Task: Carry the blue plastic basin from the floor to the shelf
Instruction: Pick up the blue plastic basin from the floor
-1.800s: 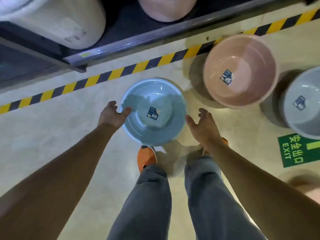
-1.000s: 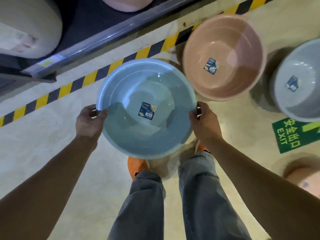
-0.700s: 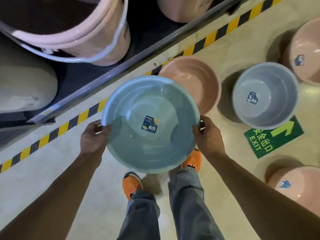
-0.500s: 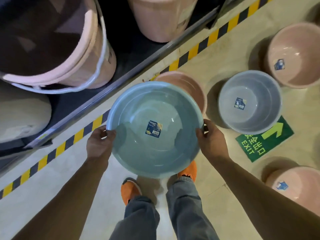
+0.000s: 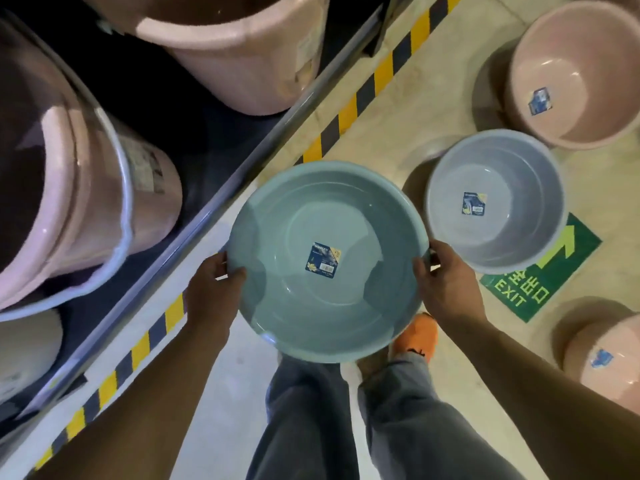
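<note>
We have raised the blue plastic basin [image 5: 327, 261] off the floor and now hold it level above our feet, so only the transfer remains. Our left hand [image 5: 213, 294] and right hand [image 5: 446, 284] grip opposite rim edges, arms outstretched. The shelf [image 5: 214, 202] with pink buckets [image 5: 239, 46] lies beyond our left hand.

The blue basin [image 5: 329, 296] is smooth, glossy plastic with a paper label [image 5: 323, 259]; the floor [image 5: 408, 109] looks polished; the shelf edge [image 5: 194, 220] is dull metal.
</note>
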Demonstrator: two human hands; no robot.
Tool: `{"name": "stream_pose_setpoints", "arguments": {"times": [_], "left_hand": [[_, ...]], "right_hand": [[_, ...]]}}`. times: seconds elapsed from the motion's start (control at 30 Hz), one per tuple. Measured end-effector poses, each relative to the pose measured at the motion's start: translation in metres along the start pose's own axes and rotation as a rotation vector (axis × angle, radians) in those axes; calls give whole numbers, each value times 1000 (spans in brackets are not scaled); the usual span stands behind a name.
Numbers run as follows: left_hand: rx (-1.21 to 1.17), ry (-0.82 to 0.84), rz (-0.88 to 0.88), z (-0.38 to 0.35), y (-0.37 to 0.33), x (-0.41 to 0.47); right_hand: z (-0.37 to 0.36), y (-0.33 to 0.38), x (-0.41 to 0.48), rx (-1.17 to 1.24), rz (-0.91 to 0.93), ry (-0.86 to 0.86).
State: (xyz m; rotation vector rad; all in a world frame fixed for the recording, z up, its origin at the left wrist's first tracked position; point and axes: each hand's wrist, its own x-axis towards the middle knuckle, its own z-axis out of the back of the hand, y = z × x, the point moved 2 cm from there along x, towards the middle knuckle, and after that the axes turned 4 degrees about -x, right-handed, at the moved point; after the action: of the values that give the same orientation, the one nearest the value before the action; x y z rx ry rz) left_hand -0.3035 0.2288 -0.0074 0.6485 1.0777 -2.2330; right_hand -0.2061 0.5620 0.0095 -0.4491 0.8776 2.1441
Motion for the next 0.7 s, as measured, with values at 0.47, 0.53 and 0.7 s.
{"name": "stream_pose_setpoints", "arguments": {"times": [0.47,0.53,0.7], "left_hand": [[136,-3,-28,-67,5,82],[158,-1,-24,-73,14,92],[170,30,-3,-89,29,104]], "right_hand": [[-70,-42,79,28,-28,1],[-80,-49,84,17,-36,9],[-100,-65,92,4,-93,30]]}}
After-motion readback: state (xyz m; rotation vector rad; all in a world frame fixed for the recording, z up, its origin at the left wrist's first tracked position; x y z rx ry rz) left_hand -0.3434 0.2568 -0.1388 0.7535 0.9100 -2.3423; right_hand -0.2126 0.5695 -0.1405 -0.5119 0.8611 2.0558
